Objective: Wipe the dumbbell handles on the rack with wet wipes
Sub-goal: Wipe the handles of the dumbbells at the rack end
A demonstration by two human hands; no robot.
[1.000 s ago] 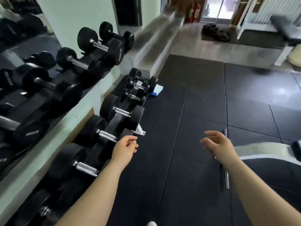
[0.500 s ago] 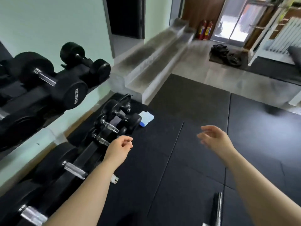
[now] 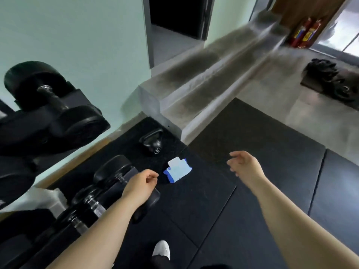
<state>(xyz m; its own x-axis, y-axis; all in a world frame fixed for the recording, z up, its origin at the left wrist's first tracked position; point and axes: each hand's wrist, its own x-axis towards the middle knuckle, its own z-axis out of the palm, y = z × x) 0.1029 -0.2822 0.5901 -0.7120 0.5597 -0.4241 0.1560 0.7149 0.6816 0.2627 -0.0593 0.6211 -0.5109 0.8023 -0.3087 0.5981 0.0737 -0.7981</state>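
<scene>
A blue and white wet wipes pack (image 3: 177, 169) lies on the black floor mat with its flap lifted, just past the end of the dumbbell rack (image 3: 58, 226). Black dumbbells with metal handles (image 3: 93, 207) sit on the lower tier at the left. Another dumbbell (image 3: 52, 101) sits on the upper tier. My left hand (image 3: 140, 186) hovers over the end of the lower tier, fingers loosely curled and holding nothing, a short way left of the pack. My right hand (image 3: 244, 166) hangs relaxed and holds nothing, to the right of the pack.
A black kettlebell (image 3: 152, 142) stands on the mat behind the pack, by the corner of grey concrete steps (image 3: 194, 98). A pale green wall runs along the left. Weight plates (image 3: 330, 80) lie at the far right. My white shoe (image 3: 161, 248) shows at the bottom.
I have walked forward along the rack, so the wipes pack and kettlebell are now much closer. Both hands stay raised and hold nothing.
</scene>
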